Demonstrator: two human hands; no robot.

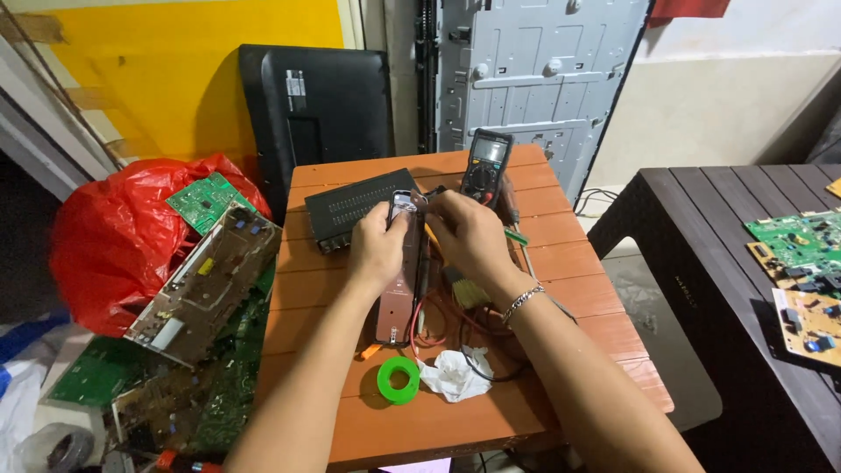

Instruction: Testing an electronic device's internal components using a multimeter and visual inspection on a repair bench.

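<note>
We gripped a long, narrow metal device (399, 280) with both hands at mid-bench: our left hand (377, 248) closed round its upper part, our right hand (469, 235) pinching its top end. Bare orange bench (315, 298) lay left of it; a green tape roll (399, 380) and crumpled tissue (454, 374) sat near the front edge. A multimeter (486, 166) and black box (355, 208) crowded the far edge.

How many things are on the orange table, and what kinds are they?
Long device held in both hands: 1
Black box: 1
Multimeter: 1
Green tape roll: 1
Crumpled white tissue: 1
Brush: 1
Total: 6, not counting the wires.
</note>
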